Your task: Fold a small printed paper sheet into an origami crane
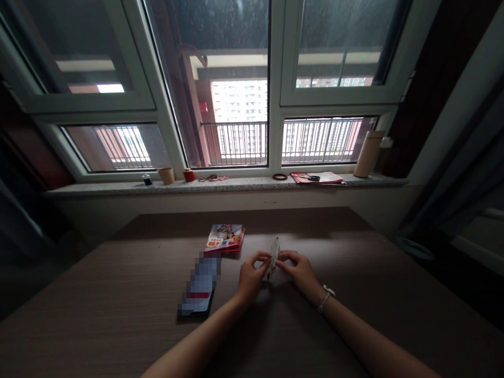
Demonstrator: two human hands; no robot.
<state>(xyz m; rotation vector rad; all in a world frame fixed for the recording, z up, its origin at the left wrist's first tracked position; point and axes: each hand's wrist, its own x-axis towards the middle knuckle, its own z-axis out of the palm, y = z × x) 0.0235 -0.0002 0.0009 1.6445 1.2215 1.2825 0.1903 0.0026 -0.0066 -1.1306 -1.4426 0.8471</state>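
Between my two hands a small folded piece of printed paper (275, 253) is held up on edge, just above the brown table (315, 325). My left hand (252, 273) pinches its left side between thumb and fingers. From the other side my right hand (297, 270), with a bracelet on the wrist, pinches it too. The paper's narrow side faces me, so its folds are hard to make out. Left of my left hand lies a phone (200, 286) with a blurred screen. Behind the phone sits a stack of colourful printed leaflets (225, 237).
Along the granite windowsill (244, 184) stand a small dark bottle (147, 179), a paper cup (166, 176), a red jar (189, 175), a bead bracelet (280, 177), papers (321, 178) with scissors (314, 178) on top, and a tall beige flask (368, 154). Windows rise behind the sill.
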